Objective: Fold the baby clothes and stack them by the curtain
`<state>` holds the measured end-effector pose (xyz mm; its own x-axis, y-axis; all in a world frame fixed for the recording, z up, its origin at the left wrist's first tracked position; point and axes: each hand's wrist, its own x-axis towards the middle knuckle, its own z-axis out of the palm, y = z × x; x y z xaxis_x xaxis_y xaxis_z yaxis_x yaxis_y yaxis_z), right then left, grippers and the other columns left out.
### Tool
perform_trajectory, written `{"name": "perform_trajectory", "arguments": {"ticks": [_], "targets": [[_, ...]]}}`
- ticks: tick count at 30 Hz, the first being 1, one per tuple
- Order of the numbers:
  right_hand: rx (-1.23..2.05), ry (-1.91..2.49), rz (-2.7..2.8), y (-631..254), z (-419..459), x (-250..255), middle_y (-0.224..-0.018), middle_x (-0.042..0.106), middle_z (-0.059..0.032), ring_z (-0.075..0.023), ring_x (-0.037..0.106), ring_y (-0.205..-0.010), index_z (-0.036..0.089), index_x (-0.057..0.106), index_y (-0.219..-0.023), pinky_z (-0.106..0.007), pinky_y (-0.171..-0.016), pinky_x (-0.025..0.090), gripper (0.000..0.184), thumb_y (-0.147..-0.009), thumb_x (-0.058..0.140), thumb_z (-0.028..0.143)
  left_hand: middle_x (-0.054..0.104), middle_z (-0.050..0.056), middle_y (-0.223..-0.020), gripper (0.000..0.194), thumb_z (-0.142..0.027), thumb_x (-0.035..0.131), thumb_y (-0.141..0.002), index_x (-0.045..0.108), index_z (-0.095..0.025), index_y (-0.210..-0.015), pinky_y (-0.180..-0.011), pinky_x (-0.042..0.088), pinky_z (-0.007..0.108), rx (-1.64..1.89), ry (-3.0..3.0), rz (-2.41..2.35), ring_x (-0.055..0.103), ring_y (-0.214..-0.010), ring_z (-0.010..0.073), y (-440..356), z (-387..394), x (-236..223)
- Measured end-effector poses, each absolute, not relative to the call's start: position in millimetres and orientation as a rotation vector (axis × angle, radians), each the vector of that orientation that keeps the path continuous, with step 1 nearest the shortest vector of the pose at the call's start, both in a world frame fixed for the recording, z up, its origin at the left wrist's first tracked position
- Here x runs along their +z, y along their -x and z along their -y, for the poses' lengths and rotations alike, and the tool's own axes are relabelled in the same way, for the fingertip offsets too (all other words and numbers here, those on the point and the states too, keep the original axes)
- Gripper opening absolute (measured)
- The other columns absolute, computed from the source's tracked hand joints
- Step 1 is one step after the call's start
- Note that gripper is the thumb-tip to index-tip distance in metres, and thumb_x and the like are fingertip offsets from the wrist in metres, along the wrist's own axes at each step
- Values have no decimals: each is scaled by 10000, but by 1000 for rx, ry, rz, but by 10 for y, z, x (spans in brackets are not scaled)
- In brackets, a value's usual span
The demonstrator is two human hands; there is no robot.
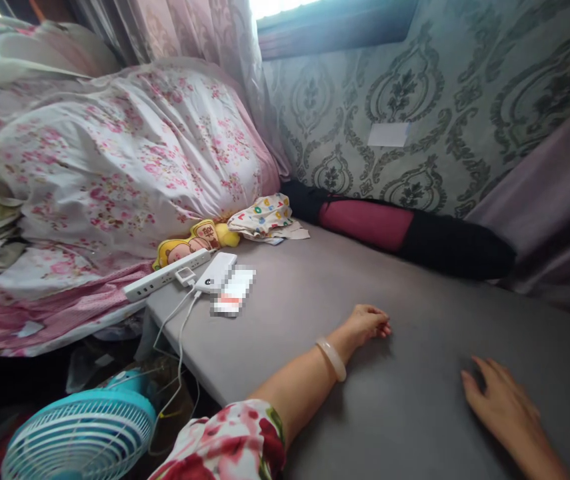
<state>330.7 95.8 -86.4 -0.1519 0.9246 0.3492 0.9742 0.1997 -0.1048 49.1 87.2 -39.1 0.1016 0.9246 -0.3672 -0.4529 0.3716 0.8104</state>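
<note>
My left hand [369,324], with a pale bangle [332,360] on its wrist, is over the grey sheet [315,287] near the middle of the view. Its fingers are curled together, and whatever may be between them is hidden. Lower right, my right hand [507,403] is over the same sheet, fingers stretched and thumb apart, holding nothing. A wide stretch of sheet separates the two hands. Left of my left hand, a white power bank [217,272] lies beside a partly blurred-out phone-like item [237,293].
A white power strip [165,275] with a charger [185,276] and cables lies at the sheet's left edge. Behind are a yellow plush [185,248], a patterned cloth [265,217] and a long black-and-maroon bag [365,223]. A blue fan [79,427] stands lower left.
</note>
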Motion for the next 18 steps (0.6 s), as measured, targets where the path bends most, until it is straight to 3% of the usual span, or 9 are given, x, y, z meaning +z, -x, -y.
{"name": "perform_trajectory", "arguments": {"ticks": [11, 18], "targets": [[-43, 1674, 2265, -2138, -828, -849, -1331, 527, -230, -321, 486, -1256, 43, 534, -1264, -456, -1025, 403, 600, -885, 266, 422, 555, -22, -574, 100, -137, 618, -824, 552, -127, -749, -456, 382, 183, 1318, -440, -927, 501, -438, 56, -446, -946, -488], [-137, 1822, 2260, -1687, -552, -731, -1392, 473, -233, -352, 426, -1297, 21, 496, -1323, -550, -1060, 314, 646, -936, 158, 413, 548, -20, -587, 138, -213, 679, -765, 570, -135, -735, -451, 359, 187, 1526, -373, -1134, 476, -441, 56, -35, -1074, -384]]}}
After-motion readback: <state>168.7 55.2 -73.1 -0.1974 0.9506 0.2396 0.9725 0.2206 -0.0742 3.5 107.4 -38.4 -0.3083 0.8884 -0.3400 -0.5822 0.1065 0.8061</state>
